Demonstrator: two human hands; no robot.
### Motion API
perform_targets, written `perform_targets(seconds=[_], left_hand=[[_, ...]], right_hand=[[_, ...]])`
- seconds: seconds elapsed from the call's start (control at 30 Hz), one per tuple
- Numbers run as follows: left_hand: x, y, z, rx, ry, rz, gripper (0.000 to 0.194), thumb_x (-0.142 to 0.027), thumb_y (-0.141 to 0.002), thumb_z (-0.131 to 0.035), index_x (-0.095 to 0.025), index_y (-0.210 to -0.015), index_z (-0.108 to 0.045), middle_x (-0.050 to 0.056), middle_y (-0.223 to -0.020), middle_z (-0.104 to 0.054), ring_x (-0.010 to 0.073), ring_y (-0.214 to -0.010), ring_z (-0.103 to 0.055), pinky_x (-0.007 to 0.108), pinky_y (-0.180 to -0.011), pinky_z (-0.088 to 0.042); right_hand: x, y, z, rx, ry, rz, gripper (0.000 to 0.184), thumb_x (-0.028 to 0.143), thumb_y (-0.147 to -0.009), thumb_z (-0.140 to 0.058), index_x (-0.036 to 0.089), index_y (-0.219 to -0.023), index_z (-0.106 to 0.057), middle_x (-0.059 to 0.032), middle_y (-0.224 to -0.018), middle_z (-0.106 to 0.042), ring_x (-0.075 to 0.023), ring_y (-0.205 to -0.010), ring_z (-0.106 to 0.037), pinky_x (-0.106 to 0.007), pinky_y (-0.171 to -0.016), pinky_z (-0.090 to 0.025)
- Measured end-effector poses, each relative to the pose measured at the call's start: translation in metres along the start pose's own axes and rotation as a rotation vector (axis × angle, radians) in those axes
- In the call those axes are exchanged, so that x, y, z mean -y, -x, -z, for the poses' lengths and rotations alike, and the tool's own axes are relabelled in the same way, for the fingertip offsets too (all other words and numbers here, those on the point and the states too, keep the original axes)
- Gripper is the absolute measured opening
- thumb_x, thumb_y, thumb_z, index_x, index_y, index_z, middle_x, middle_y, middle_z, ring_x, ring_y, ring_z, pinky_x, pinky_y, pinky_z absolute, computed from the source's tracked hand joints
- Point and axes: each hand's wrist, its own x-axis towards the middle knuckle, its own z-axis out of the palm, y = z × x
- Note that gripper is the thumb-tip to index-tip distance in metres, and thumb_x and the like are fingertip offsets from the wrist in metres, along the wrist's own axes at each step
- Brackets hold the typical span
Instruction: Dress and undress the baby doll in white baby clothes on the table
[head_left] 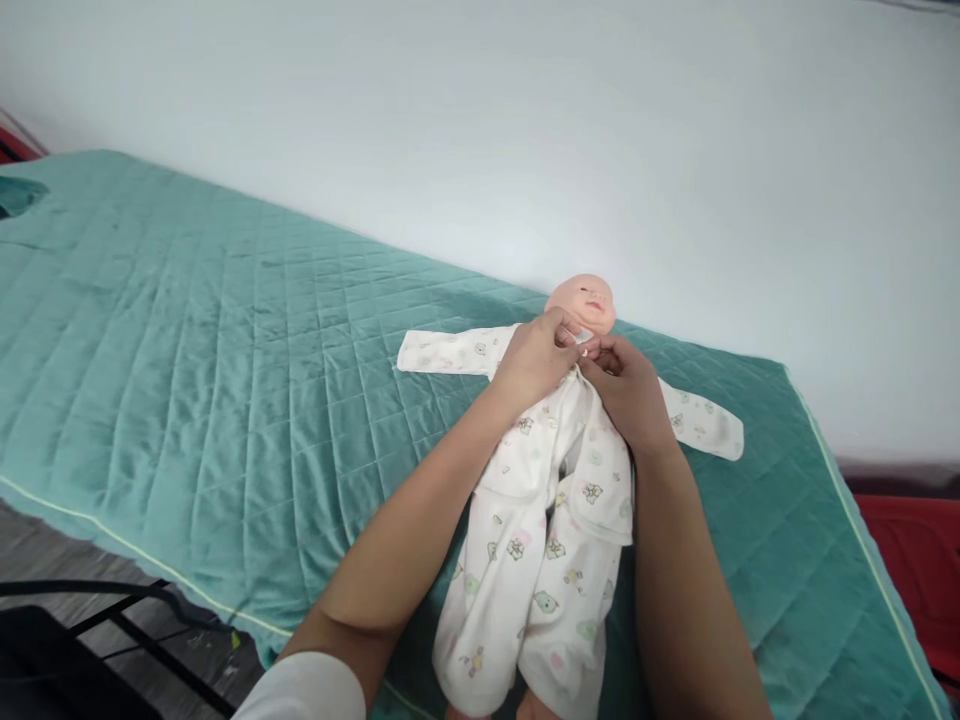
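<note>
A baby doll lies on its back, its head toward the wall and its feet toward me. It wears a white long-sleeved top and white trousers, both printed with small animals. The sleeves spread out to either side, and the front of the top hangs apart below the chest. At the doll's neck, my left hand pinches the top's collar edge. My right hand meets it there, fingers closed on the same edge. Any fastener between the fingertips is too small to make out.
A teal quilted cover with a pale piped edge spreads under the doll. Behind it rises a white wall. A red object stands beyond the right edge; a black metal frame is at lower left over grey flooring.
</note>
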Motion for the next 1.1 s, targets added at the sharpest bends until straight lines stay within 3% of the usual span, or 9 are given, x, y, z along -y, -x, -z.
perform_targets(seconds=[0.2,0.43,0.63,0.9,1.1], left_hand=[[-0.002,0.002,0.004,-0.004,-0.115,-0.015,0.021,-0.01,-0.079,-0.057,-0.019,-0.097,-0.062,0.0,-0.08,-0.069,0.015,-0.075,-0.063,0.027,-0.071,-0.047],[-0.004,0.003,0.012,0.114,-0.205,-0.105,0.023,-0.01,-0.079,-0.052,-0.019,-0.085,-0.072,0.001,-0.084,-0.07,0.0153,-0.077,-0.062,0.027,-0.075,-0.047],[-0.002,0.001,0.013,0.106,-0.252,-0.149,0.026,-0.01,-0.082,-0.051,-0.018,-0.084,-0.075,0.005,-0.093,-0.069,0.0173,-0.086,-0.062,0.03,-0.085,-0.047],[0.0,0.0,0.014,0.105,-0.2,-0.167,0.026,-0.013,-0.086,-0.051,-0.021,-0.091,-0.075,0.003,-0.096,-0.069,0.0168,-0.09,-0.063,0.029,-0.089,-0.047],[0.002,-0.001,0.015,0.111,-0.265,-0.151,0.031,-0.011,-0.088,-0.046,-0.019,-0.094,-0.075,0.006,-0.101,-0.068,0.0191,-0.096,-0.063,0.032,-0.092,-0.046]], right_hand=[[-0.001,0.002,-0.001,-0.048,0.039,0.001,0.018,0.028,-0.077,-0.06,0.02,-0.091,-0.067,0.0025,-0.077,-0.059,-0.0122,-0.067,-0.051,-0.027,-0.069,-0.041],[-0.002,0.005,-0.002,-0.15,0.154,0.11,0.014,0.022,-0.075,-0.053,0.02,-0.077,-0.066,0.0,-0.078,-0.062,-0.0149,-0.071,-0.053,-0.03,-0.072,-0.042],[-0.003,0.006,-0.001,-0.15,0.176,0.222,0.015,0.019,-0.077,-0.052,0.02,-0.072,-0.067,-0.0011,-0.082,-0.062,-0.0161,-0.077,-0.056,-0.031,-0.075,-0.043],[-0.005,0.009,-0.001,-0.111,0.127,0.254,0.024,0.019,-0.082,-0.052,0.023,-0.082,-0.075,-0.0017,-0.087,-0.061,-0.0176,-0.084,-0.059,-0.033,-0.081,-0.046],[0.003,0.015,0.0,-0.033,0.356,0.305,0.035,0.02,-0.089,-0.046,0.027,-0.1,-0.077,-0.0049,-0.096,-0.058,-0.0186,-0.088,-0.058,-0.034,-0.08,-0.045]])
